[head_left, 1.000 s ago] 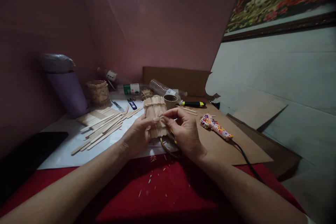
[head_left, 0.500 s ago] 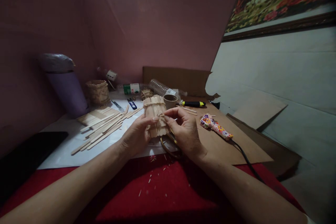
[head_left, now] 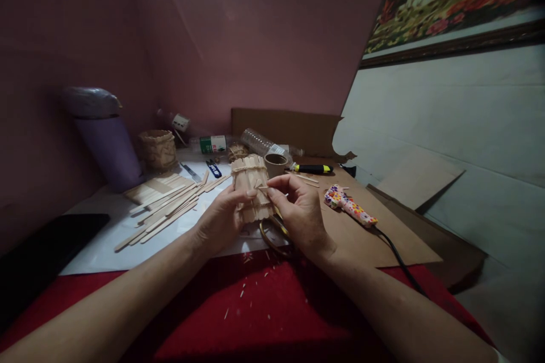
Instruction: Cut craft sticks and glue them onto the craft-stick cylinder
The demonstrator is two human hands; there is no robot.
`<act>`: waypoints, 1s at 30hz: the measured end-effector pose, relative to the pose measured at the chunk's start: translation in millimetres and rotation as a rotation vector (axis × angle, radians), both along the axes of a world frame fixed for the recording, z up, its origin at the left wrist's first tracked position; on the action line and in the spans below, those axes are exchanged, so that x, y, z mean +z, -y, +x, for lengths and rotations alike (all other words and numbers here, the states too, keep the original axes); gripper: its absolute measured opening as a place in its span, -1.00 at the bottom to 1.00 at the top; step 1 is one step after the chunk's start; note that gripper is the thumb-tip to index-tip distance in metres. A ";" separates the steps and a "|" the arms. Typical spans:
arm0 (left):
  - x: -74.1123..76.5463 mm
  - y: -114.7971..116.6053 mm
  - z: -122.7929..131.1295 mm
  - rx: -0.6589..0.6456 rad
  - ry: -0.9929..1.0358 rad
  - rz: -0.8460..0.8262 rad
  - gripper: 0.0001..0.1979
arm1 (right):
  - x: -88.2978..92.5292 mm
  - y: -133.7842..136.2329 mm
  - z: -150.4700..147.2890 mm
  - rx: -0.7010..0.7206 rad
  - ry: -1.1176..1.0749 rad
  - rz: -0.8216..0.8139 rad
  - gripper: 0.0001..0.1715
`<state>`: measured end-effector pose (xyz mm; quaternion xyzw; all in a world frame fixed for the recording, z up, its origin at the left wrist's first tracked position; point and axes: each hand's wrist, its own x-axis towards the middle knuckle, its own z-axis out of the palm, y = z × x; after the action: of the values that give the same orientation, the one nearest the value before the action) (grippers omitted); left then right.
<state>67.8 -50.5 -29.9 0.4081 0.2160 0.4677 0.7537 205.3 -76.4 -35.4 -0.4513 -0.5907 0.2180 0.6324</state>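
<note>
A small cup-shaped piece covered in wooden sticks (head_left: 249, 178), with twine around its top and lower part, is held tilted over the table's middle. My left hand (head_left: 223, 215) grips it from the left, thumb on its front. My right hand (head_left: 298, 210) pinches a small wooden sliver (head_left: 263, 188) between thumb and forefinger against the front of the piece. Gold-handled scissors (head_left: 272, 238) lie below, partly hidden by my right hand.
Flat wooden sticks (head_left: 166, 215) lie left on white paper. Behind are a twine-trimmed pot (head_left: 157, 150), plastic bottles, a tape roll (head_left: 276, 163) and a black-yellow cutter (head_left: 314, 169). A flower-patterned glue gun (head_left: 349, 206) with a cord rests right on cardboard. A purple container (head_left: 108, 150) stands far left.
The hands and the stick-covered piece have barely moved. The sliver in my right hand's fingers is tilted slightly differently.
</note>
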 end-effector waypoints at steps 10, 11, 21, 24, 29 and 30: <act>-1.1 0.9 1.8 0.065 -0.026 0.033 -0.56 | 1.0 0.9 -1.7 0.038 -0.015 -0.022 -0.90; -1.3 0.5 1.8 0.065 -0.025 0.036 -0.56 | 0.9 0.8 -1.8 0.041 -0.011 -0.026 -0.90; -1.7 0.5 2.5 0.085 -0.041 0.056 -0.59 | 0.2 2.2 -2.0 0.063 -0.033 -0.030 -0.94; -3.6 -0.6 3.0 0.104 -0.038 0.075 -0.57 | 0.0 1.9 -2.2 0.059 -0.026 -0.032 -0.94; -5.9 -1.5 3.6 0.103 -0.027 0.095 -0.55 | 1.5 3.1 -2.3 0.042 0.002 -0.039 -0.94; -5.7 -1.4 3.7 0.107 -0.030 0.095 -0.54 | 2.0 3.8 -2.5 0.044 0.010 -0.043 -0.94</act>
<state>71.6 -49.1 -35.6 0.4384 0.2261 0.5109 0.7041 202.8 -80.3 -33.4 -0.4527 -0.5988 0.2420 0.6148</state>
